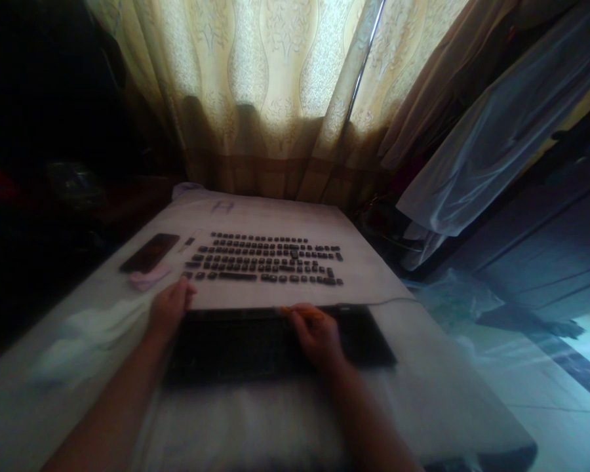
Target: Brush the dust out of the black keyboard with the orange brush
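Note:
A black keyboard base [236, 347], its keycaps off, lies across the near part of the table. My right hand [317, 334] is closed around a thin orange-handled tool [307, 313]. The tool's pale tip is over the top edge of the base, but blur hides its exact kind. Beside the top left corner of the base is my left hand [171, 305], its fingers curled in. Whether it grips anything cannot be made out. Beyond the base, loose black keycaps [270, 267] are laid out in rows, with the long space bar [237, 276] in the nearest row.
A dark phone [150, 253] lies at the left on the white-covered table [373, 406]. Near it are a pink cloth [148, 278] and a crumpled white cloth [86, 334]. A cable [393, 301] runs off to the right. Curtains [285, 85] hang behind the table.

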`<control>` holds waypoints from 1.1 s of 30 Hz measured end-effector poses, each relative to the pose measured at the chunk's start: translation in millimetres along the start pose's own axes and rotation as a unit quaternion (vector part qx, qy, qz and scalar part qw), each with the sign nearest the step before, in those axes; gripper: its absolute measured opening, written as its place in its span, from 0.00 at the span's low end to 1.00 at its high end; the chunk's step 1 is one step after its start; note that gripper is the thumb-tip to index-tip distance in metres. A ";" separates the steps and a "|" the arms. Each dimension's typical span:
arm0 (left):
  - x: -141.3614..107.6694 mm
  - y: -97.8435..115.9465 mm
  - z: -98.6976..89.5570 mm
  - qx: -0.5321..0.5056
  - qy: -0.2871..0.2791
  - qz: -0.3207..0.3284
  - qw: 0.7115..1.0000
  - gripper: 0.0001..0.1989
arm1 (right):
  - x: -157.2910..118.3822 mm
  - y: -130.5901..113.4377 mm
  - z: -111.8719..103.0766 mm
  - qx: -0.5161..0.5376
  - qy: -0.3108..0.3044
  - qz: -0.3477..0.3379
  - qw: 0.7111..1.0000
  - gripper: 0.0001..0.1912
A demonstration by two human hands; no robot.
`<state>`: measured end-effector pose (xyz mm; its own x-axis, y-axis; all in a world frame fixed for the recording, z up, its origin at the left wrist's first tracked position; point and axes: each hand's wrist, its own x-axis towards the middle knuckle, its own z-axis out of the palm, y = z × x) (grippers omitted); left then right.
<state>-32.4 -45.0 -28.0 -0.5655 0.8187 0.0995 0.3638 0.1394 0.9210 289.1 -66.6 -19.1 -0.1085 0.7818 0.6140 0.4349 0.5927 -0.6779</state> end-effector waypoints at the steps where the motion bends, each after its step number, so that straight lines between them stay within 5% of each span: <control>1: -0.1 0.3 -0.1 0.000 -0.001 0.000 1.000 0.27 | -0.2 0.1 0.3 0.006 -0.002 0.001 1.000 0.09; 33: -3.9 6.8 0.4 -0.020 -0.007 -0.013 1.000 0.25 | -2.5 -2.3 5.3 0.034 -0.046 -0.019 0.998 0.11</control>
<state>-27.4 -47.0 -22.2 -0.5636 0.8230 0.0707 0.3200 0.1387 0.9372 283.7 -69.0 -21.2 -0.2061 0.7709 0.6027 0.3672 0.6318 -0.6826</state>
